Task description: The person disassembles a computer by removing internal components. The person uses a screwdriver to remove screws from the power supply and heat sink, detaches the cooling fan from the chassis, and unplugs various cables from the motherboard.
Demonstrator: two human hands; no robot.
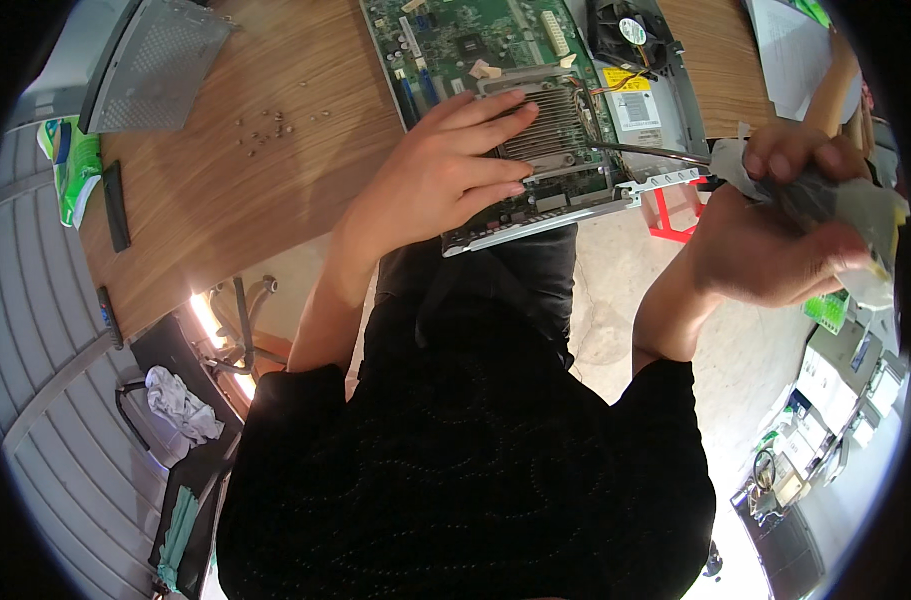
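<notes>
My left hand lies with spread fingers over the left side of a finned metal heat sink, on a green circuit board in an open metal computer chassis. My right hand is closed around the thick, pale-wrapped handle of a screwdriver. Its long shaft points left, and the tip is at the right side of the heat sink; whether it sits in a screw, I cannot tell. A black fan and a power supply with a yellow label are beyond the shaft.
Several small screws lie loose on the wooden table. A perforated metal cover stands at the far left, near a green-and-white packet and a black strip. Papers and another person's arm are at far right.
</notes>
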